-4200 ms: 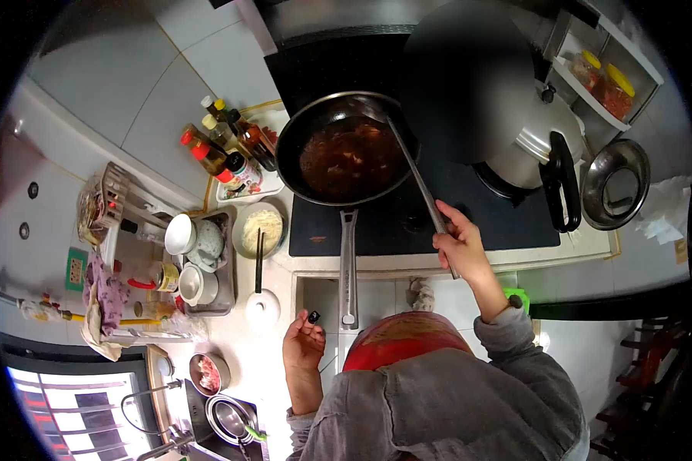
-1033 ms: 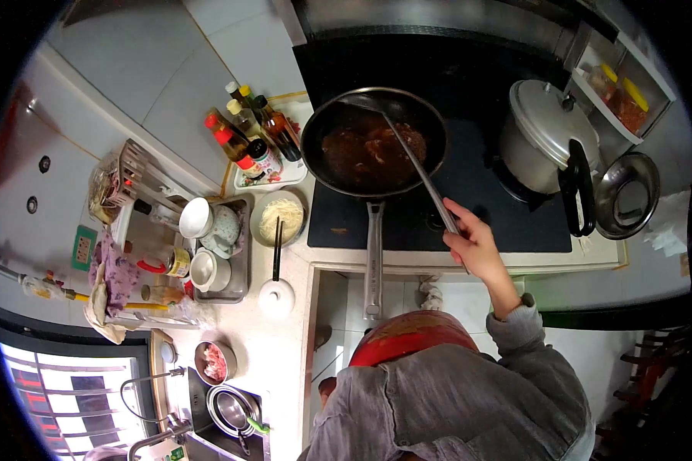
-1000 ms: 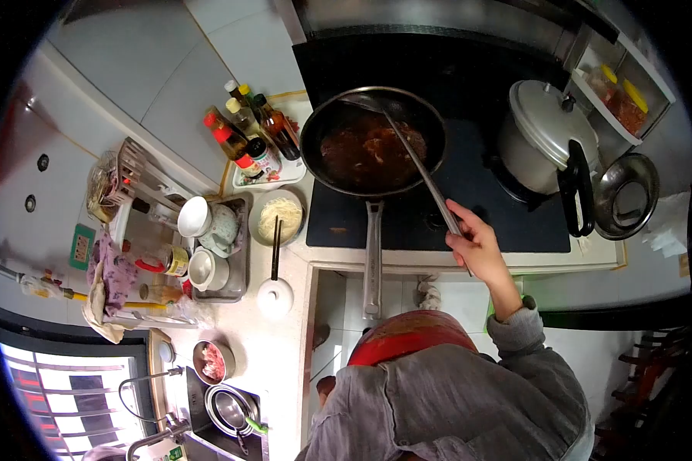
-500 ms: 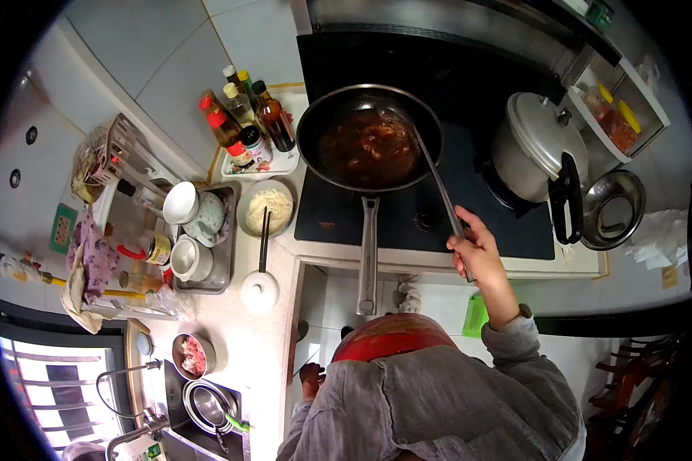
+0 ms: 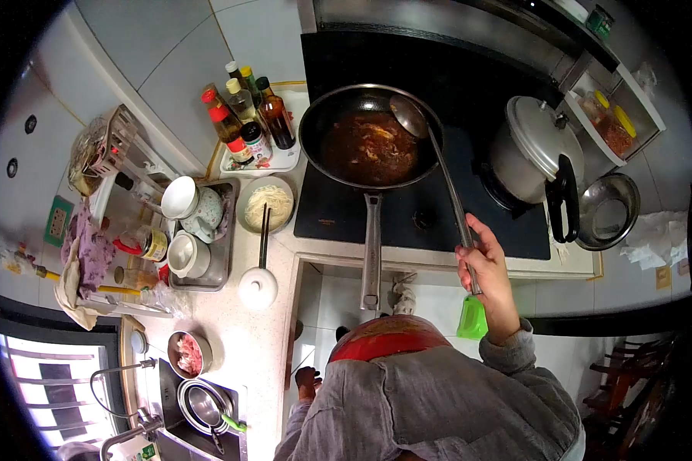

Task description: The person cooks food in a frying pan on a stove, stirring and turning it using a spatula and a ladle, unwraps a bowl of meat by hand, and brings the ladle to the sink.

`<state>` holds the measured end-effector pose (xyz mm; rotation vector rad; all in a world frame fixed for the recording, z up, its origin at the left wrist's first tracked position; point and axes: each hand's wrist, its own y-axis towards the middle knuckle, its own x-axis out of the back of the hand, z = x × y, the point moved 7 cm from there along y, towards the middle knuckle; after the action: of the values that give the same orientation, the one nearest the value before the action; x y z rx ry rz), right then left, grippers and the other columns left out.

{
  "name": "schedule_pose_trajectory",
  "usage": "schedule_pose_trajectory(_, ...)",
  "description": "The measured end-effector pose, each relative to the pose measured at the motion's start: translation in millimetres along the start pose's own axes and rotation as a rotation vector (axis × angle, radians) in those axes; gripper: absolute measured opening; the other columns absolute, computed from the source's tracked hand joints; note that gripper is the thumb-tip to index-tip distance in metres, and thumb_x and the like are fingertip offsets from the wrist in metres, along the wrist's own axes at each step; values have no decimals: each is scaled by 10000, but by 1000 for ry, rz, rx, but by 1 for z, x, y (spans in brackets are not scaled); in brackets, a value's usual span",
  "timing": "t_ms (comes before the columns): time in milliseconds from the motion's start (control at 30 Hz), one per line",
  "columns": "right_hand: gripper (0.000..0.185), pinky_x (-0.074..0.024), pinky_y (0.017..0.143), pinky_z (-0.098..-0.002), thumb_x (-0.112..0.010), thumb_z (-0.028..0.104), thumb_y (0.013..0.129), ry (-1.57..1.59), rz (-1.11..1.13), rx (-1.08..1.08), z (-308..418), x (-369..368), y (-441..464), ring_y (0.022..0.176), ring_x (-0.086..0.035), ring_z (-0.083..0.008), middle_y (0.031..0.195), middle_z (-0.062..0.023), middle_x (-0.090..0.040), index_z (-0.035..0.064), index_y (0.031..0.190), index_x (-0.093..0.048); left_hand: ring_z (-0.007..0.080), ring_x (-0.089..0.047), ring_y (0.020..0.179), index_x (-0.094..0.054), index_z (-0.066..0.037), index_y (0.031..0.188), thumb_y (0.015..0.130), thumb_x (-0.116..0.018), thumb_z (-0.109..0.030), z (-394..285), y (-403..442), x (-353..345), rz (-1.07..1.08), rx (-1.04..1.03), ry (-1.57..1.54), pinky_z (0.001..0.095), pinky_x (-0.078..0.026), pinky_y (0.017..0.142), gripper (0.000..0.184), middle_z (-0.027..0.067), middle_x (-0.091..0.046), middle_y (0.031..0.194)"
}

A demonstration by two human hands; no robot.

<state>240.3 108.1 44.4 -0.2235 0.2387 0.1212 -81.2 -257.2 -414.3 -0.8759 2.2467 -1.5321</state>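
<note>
My right hand [image 5: 487,269] is closed round the handle of a long metal ladle [image 5: 409,117]. The ladle's bowl is over the right part of the dark frying pan [image 5: 346,98], above brown sauce with pieces of food [image 5: 369,150] in it. The pan sits on the black stove [image 5: 338,219], its steel handle [image 5: 371,253] pointing toward me and untouched. My left hand [image 5: 307,378] hangs low beside my body, dark and small, near the counter edge; its fingers are too unclear to read.
A pressure cooker [image 5: 526,150] stands right on the stove, beside a metal bowl [image 5: 609,211]. To the left are sauce bottles [image 5: 273,115], a bowl of noodle-like strands [image 5: 269,206], a white lidded pot [image 5: 258,288], a bowl of meat [image 5: 188,353] and the sink [image 5: 169,396].
The ladle's bowl has risen from the sauce and now shows above it. My right hand has moved slightly down. My left hand, raised earlier with a small dark object, is now low beside my body.
</note>
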Motion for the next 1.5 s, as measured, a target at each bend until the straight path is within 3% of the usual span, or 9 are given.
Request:
schedule_pose_trajectory(633, 566, -343, 356, -219, -501, -28, 769, -294, -14, 63, -23, -11, 36, 402, -439, -84, 682, -47, -501, 40, 1303, -329, 215, -574, 506, -528, -46, 778, 780, -477, -129, -4, 7, 9, 59, -59, 77, 313, -440, 415, 97, 89, -602, 725)
schedule_pose_trajectory(933, 503, -376, 390, -221, -541, 12, 796, -255, 165, 81, -40, -22, 53, 444, -470, -85, 691, -44, -523, 72, 1273, -395, 209, -574, 514, -531, -43, 794, 783, -483, -141, -10, -5, 7, 49, -67, 64, 309, -442, 419, 109, 89, -604, 735)
schedule_pose_trajectory(1033, 448, -369, 396, -205, -511, 61, 844, -63, 100, -45, -41, -20, 47, 449, -464, -93, 757, -58, -568, 84, 1275, -392, 207, -574, 516, -532, -43, 800, 784, -485, -145, -16, -7, 4, 57, -66, 91, 307, -442, 420, 114, 88, -604, 739)
schedule_pose_trajectory(1067, 346, -394, 435, -207, -477, 191, 885, 41, 40, -119, -49, -13, 45, 504, -502, -104, 794, -67, -593, 91, 1215, -448, 206, -574, 517, -533, -42, 802, 785, -486, -146, -18, -7, 3, 58, -65, 102, 307, -442, 421, 115, 88, -604, 740)
schedule_pose_trajectory(1167, 328, -467, 557, -294, -483, 264, 876, 537, -142, -264, -97, 24, 37, 622, -562, -160, 832, -85, -602, 90, 1154, -479, 204, -574, 520, -534, -41, 807, 786, -488, -150, -24, -8, 1, 65, -63, 128, 306, -443, 422, 120, 88, -605, 743)
schedule_pose_trajectory(1233, 288, -463, 601, -319, -442, 326, 887, 502, 45, -449, -129, 30, 8, 695, -574, -189, 845, -93, -604, 85, 1027, -516, 203, -574, 521, -534, -41, 811, 787, -489, -153, -29, -10, -1, 67, -62, 139, 305, -443, 423, 123, 88, -605, 745)
schedule_pose_trajectory(1300, 335, -461, 579, -310, -410, 336, 901, 679, -34, -644, -164, 31, -32, 687, -564, -205, 881, -121, -589, 54, 1048, -514, 201, -574, 523, -535, -40, 814, 787, -490, -155, -34, -9, -2, 66, -59, 148, 304, -444, 424, 126, 88, -606, 748)
schedule_pose_trajectory(1367, 361, -471, 654, -304, -481, 361, 868, 774, 61, -668, -194, 41, -55, 772, -557, -212, 958, -148, -567, 41, 1027, -529, 200, -574, 525, -536, -40, 818, 788, -492, -158, -37, -8, -5, 70, -57, 169, 303, -444, 425, 130, 88, -606, 750)
schedule_pose_trajectory(1500, 374, -476, 691, -281, -557, 369, 824, 981, -114, -594, -237, 62, -54, 879, -533, -209, 973, -150, -551, 51, 1020, -528, 197, -574, 528, -537, -38, 825, 790, -494, -163, -45, -6, -18, 92, -53, 238, 301, -444, 426, 137, 88, -607, 754)
